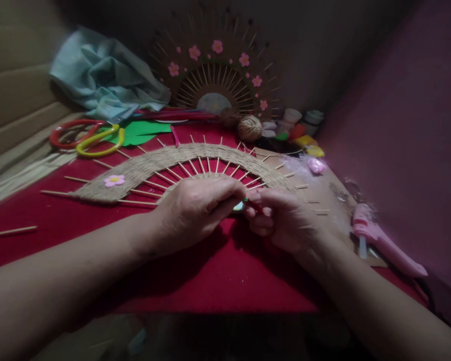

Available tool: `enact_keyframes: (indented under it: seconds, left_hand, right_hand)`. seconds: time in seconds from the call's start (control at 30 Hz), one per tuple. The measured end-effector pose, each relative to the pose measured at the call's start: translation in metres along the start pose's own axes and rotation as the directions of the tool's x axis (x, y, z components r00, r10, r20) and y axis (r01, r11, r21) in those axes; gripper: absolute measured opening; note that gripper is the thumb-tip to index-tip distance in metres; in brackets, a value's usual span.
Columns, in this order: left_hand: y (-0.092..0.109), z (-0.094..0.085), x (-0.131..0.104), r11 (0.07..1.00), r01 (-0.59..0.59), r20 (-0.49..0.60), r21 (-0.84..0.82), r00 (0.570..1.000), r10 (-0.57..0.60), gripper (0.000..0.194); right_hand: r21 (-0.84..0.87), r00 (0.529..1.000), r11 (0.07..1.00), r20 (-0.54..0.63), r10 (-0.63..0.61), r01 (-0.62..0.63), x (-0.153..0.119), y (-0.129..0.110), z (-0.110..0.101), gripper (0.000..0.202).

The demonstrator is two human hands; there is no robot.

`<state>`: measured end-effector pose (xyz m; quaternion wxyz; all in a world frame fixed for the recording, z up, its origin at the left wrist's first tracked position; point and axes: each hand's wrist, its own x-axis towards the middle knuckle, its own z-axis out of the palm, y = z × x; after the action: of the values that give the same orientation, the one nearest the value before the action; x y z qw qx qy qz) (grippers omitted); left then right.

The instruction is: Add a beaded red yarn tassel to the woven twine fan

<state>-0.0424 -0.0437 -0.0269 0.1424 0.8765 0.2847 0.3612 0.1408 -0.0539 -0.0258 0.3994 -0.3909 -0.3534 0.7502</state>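
Red-covered table (218, 291); on it, partly behind left hand (197, 206) and right hand (285, 214), pale-brown arched fan of woven twine and thin wooden sticks (203, 151), long axis left to right. Slim red-and-green piece (256, 206) between, pinched in the right, green end towards left fingertips; left grip hidden, impossible to tell.

Woven fan (195, 152), centre partly hidden by left hand (199, 203); small red item (257, 207), finger-covered, indistinct; loose stick (11, 232), left end cropped.

Looked rough on the tan arched woven-twine band (188, 152), glossy on the red and yellow looped plastic handles (121, 137) at far left, smooth on the pink plastic glue gun (393, 245) at right.
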Motion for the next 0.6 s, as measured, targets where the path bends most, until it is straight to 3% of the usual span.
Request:
enact_keyframes:
  seconds: [0.4,0.5,0.6]
  left_hand:
    - [-0.0042,0.0033,-0.0030,0.973,-0.171,-0.006,0.157,0.985,0.174,0.015]
    - [-0.0011,0.0000,-0.0016,0.997,-0.052,-0.016,0.052,0.998,0.053,0.015]
    - [0.0042,-0.0064,0.0035,0.972,0.194,0.063,-0.131,0.980,-0.187,0.020]
  right_hand:
    - [-0.075,1.000,0.997,0.007,-0.029,0.029,0.0032,0.0039,-0.0013,0.015]
    - [-0.087,0.998,0.995,0.012,-0.054,0.055,0.0036,0.0036,-0.0015,0.017]
    - [-0.099,0.996,0.991,-0.003,-0.095,0.094,0.0032,0.0033,-0.0009,0.017]
